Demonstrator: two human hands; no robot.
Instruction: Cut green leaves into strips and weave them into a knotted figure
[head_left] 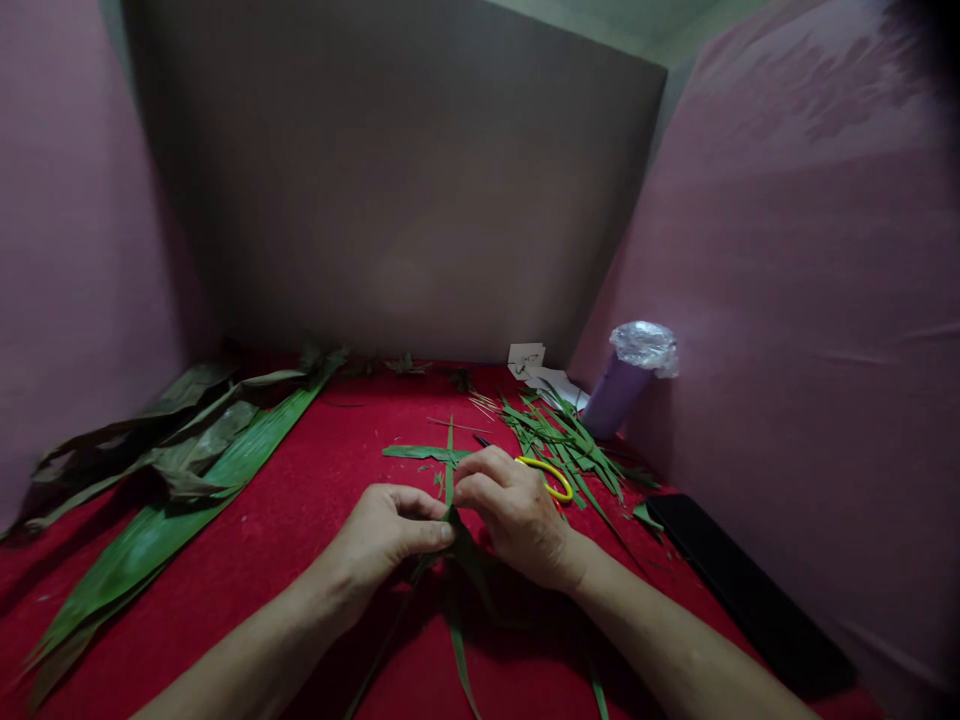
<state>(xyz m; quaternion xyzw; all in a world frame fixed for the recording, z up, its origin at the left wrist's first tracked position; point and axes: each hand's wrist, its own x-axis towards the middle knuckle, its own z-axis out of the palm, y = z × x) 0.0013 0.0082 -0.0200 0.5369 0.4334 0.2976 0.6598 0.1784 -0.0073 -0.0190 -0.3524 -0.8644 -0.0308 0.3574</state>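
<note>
My left hand point(384, 540) pinches a bundle of crossed green leaf strips point(469, 566) between thumb and forefinger, above the red cloth. From the right, my right hand point(519, 512) meets the same bundle with curled fingers, its fingertips on a strip close to the left thumb. One strip stands up from the pinch, and several long ends hang down towards me. Where the strips cross is partly hidden by the fingers and shadow. Just beyond the hands lies a flat leaf piece point(414, 453). Scissors point(568, 490) with yellow handles rest partly behind my right hand.
Long whole leaves point(202, 490), some green and some dried, lie at the left. Cut green strips point(574, 440) are piled at the right, near thin sticks point(484, 403) and white paper point(559, 388). A purple container point(616, 390) topped with clear plastic and a black slab point(750, 590) line the right wall.
</note>
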